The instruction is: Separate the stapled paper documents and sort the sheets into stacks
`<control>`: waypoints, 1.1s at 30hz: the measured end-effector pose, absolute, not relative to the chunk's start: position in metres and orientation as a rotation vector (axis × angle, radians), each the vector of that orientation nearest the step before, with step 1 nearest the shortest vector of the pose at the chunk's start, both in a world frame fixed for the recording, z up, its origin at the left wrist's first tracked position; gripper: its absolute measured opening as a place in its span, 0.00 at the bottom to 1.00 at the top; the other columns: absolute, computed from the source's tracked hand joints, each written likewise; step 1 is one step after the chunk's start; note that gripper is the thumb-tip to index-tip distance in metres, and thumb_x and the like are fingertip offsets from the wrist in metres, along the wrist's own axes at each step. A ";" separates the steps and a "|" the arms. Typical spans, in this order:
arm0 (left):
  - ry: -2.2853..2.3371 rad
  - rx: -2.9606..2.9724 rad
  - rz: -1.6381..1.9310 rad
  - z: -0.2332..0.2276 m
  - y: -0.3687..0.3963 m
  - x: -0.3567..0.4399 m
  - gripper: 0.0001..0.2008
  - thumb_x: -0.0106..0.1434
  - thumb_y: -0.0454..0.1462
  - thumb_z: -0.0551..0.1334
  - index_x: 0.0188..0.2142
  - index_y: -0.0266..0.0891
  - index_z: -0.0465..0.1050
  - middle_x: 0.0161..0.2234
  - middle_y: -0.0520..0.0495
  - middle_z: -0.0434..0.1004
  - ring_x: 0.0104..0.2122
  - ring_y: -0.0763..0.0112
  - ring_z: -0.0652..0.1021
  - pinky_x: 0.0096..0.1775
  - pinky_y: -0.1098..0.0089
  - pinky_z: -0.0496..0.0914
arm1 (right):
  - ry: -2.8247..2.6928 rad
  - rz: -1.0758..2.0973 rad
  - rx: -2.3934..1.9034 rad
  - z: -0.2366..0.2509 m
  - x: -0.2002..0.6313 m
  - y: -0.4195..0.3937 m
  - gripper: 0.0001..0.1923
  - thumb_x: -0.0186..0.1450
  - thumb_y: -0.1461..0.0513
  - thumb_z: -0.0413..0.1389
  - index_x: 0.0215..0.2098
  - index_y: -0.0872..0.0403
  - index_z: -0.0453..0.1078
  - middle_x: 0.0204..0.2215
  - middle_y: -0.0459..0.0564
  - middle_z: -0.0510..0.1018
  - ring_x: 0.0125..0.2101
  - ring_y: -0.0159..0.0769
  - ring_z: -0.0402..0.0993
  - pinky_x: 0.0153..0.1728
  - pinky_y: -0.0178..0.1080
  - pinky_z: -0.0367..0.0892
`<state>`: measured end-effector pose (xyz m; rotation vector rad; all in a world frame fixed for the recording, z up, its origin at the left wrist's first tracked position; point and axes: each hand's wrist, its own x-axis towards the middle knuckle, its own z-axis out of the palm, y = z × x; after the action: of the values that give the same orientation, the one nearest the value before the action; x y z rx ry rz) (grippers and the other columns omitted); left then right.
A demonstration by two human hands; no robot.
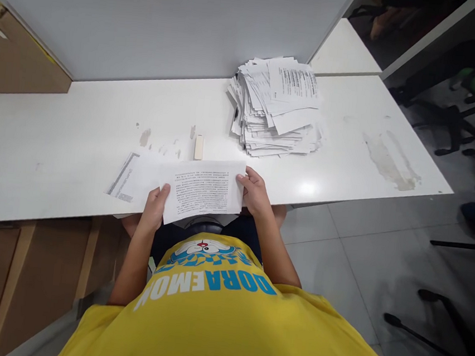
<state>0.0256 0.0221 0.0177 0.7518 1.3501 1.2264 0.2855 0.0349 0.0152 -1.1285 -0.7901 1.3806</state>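
Head | both hands' fingers (241,179) pinch folded sheet (205,190) | paper pile (277,109) beyond, eraser (199,147) near

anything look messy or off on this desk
Yes. The paper stack at the back of the white desk is fanned out and askew, not squared. Brownish smears mark the desk's right side, with smaller spots near the middle.

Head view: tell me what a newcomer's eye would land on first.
First, the printed sheet held at the near edge of the white desk, with the left hand on its left end and the right hand on its right end. Next, the untidy stack of papers further back to the right, against the partition. The bright yellow shirt fills the bottom of the view.
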 end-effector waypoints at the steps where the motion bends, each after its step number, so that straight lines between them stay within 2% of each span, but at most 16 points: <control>1: 1.316 0.753 1.219 0.019 0.023 0.026 0.32 0.48 0.58 0.72 0.38 0.32 0.81 0.36 0.35 0.84 0.47 0.46 0.81 0.50 0.55 0.76 | -0.798 1.382 -1.119 0.015 0.286 0.036 0.23 0.54 0.47 0.66 0.44 0.49 0.74 0.40 0.49 0.84 0.46 0.46 0.78 0.43 0.44 0.74; 5: 1.302 0.787 1.202 0.019 0.027 0.023 0.32 0.49 0.60 0.70 0.35 0.32 0.81 0.35 0.35 0.84 0.48 0.45 0.81 0.50 0.54 0.76 | -0.804 1.376 -1.106 0.011 0.290 0.040 0.23 0.54 0.48 0.65 0.44 0.49 0.75 0.42 0.49 0.83 0.47 0.46 0.77 0.44 0.44 0.73; 11: 1.307 0.840 1.135 0.008 0.035 0.016 0.30 0.48 0.60 0.71 0.31 0.33 0.81 0.31 0.36 0.84 0.43 0.46 0.82 0.43 0.56 0.79 | -0.789 1.360 -1.149 0.007 0.297 0.045 0.20 0.54 0.50 0.66 0.42 0.49 0.76 0.35 0.47 0.83 0.43 0.45 0.77 0.43 0.43 0.71; 18: 1.284 0.703 1.265 0.014 0.035 0.024 0.30 0.47 0.60 0.71 0.32 0.33 0.81 0.34 0.36 0.84 0.49 0.46 0.80 0.51 0.56 0.77 | -0.789 1.276 -1.269 0.002 0.297 0.046 0.13 0.53 0.52 0.64 0.33 0.50 0.77 0.30 0.44 0.80 0.36 0.39 0.74 0.41 0.41 0.69; 24: 1.294 0.678 1.306 0.012 0.034 0.020 0.27 0.49 0.57 0.73 0.33 0.33 0.80 0.36 0.36 0.84 0.51 0.46 0.79 0.53 0.56 0.75 | -0.812 1.220 -1.296 -0.002 0.297 0.047 0.13 0.54 0.54 0.62 0.36 0.49 0.77 0.32 0.44 0.78 0.38 0.39 0.72 0.41 0.40 0.68; 33: 1.394 0.822 1.306 0.000 0.032 0.002 0.21 0.51 0.53 0.72 0.26 0.36 0.77 0.25 0.46 0.79 0.33 0.58 0.81 0.37 0.63 0.78 | -0.719 1.262 -1.329 -0.002 0.300 0.051 0.23 0.46 0.55 0.67 0.41 0.49 0.75 0.28 0.41 0.70 0.31 0.31 0.67 0.37 0.38 0.65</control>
<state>0.0018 0.0323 0.0005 0.8220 1.3936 1.3056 0.2996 0.0514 -0.0019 -1.3290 -0.7194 1.2617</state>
